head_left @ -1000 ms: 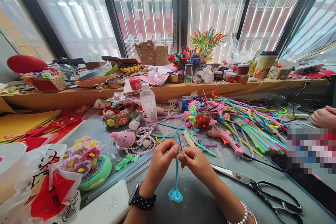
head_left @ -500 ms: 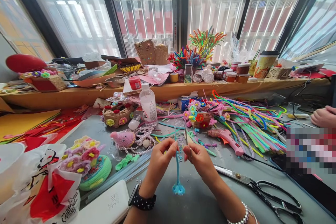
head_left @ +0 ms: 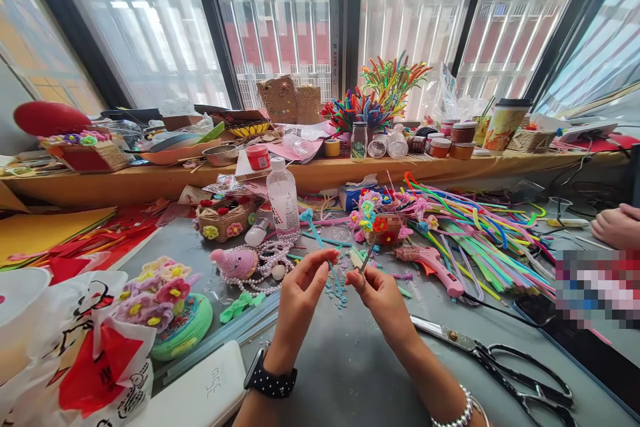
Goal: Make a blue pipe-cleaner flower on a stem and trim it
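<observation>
My left hand (head_left: 301, 290) pinches a light-blue pipe-cleaner flower (head_left: 316, 235) by its stem. The flower head points up and away, near the clear bottle (head_left: 283, 203). In my right hand (head_left: 384, 297) are small scissors (head_left: 369, 253), their narrow blades pointing up and away; the handles are mostly covered by my fingers. The scissors and the stem are apart. Blue fuzz clippings (head_left: 340, 290) lie on the grey table between and beyond the hands.
Large black-handled shears (head_left: 480, 347) lie right of my right arm. Beyond are a pink glue gun (head_left: 434, 267), bundled pipe cleaners (head_left: 493, 250) and a flower-trimmed basket (head_left: 383, 227). A white box (head_left: 200, 387) and a pink crochet toy (head_left: 235, 265) are at left. Another person's hand (head_left: 617, 223) rests at far right.
The blue flower has flipped from hanging down below my left hand to pointing up and away. My hands have moved slightly apart, and the scissors have tilted to the right.
</observation>
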{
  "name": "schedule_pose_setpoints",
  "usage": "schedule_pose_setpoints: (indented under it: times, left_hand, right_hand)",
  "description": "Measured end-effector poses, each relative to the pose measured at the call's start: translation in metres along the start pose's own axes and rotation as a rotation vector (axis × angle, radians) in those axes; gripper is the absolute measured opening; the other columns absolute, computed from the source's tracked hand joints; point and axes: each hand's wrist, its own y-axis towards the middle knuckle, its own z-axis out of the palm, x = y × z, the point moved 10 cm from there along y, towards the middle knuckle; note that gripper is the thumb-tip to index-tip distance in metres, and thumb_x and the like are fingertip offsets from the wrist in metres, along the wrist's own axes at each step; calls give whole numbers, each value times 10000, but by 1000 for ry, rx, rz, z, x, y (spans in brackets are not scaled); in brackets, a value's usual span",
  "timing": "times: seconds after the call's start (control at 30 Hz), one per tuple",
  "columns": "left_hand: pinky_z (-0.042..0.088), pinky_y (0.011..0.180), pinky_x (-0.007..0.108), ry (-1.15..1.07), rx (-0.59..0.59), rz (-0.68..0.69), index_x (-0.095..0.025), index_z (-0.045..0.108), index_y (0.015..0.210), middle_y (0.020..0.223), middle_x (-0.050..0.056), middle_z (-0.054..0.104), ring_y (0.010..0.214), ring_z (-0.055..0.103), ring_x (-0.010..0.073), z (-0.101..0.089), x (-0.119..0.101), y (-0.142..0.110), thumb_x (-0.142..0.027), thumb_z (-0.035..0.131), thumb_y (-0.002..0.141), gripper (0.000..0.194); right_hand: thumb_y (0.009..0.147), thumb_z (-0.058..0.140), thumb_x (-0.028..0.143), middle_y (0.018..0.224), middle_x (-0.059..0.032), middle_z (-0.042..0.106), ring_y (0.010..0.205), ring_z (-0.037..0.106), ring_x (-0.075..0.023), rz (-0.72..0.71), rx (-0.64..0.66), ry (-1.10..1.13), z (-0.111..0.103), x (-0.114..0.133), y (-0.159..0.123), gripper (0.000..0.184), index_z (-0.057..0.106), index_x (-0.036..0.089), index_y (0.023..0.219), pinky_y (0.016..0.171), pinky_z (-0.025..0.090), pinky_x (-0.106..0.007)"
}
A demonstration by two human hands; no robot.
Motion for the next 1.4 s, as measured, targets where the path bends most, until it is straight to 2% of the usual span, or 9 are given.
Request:
schedule_pose_setpoints:
  times: [0.27,0.47,0.53,0.77,0.87,0.97,1.07,1.13,1.4]
  left_hand:
    - [453,737,270,-36,-68,9,-176,606,797,826,34,650,808,587,169,-7,6,2,-241,565,696,126]
    - [440,738,253,-17,-91,36,-186,590,768,779,15,636,777,583,151,-9,7,2,-225,549,710,82]
    - [434,745,257,6,-92,50,-191,582,777,777,13,629,779,584,152,-9,6,2,-225,541,717,80]
    - [430,685,263,144,-93,60,-197,550,801,728,17,620,719,587,163,-6,2,1,-240,580,687,126]
    - [433,694,275,25,-145,40,-206,467,780,686,-9,617,712,593,159,-11,4,0,-222,625,645,208]
    - [440,677,264,-170,-143,-52,-210,421,832,676,-18,638,706,601,148,-11,14,1,-218,636,637,290]
    - [437,644,228,-274,-123,-165,-177,499,873,690,7,655,694,598,136,-9,25,2,-241,629,641,273]
    - [435,640,215,-298,-117,-213,-150,572,811,695,20,655,673,590,127,-8,30,2,-243,638,629,215]
    - [429,609,161,-440,-177,-248,-156,609,712,633,-21,624,619,556,69,-13,36,1,-209,660,610,126]
  right_hand:
    - [668,530,519,448,59,376,385,323,-63,44,70,71,10,-1,-1,379,495,143,626,388,247,-191]
    - [742,453,494,474,58,327,420,283,-67,32,-154,39,-16,-6,-1,369,517,137,669,393,208,-192]
    - [740,468,477,485,56,322,439,284,-70,3,-172,22,-19,-3,-1,353,525,137,668,403,210,-194]
    - [689,541,460,496,44,376,461,320,-79,-21,35,-4,7,10,-2,331,548,131,656,431,249,-200]
    - [680,549,466,483,55,345,442,290,-69,10,76,52,12,7,-2,334,523,138,623,414,222,-198]
    - [673,558,465,468,69,299,423,242,-57,73,130,131,19,0,-2,334,517,139,618,398,185,-195]
    - [661,578,453,461,77,274,413,209,-48,129,188,182,26,-6,-4,324,528,135,626,389,156,-194]
    - [652,590,446,463,77,280,410,207,-43,163,222,213,30,-9,-6,321,541,130,632,386,144,-193]
    - [649,595,447,419,87,283,377,201,-33,218,249,277,33,-12,-8,330,569,118,653,372,120,-194]
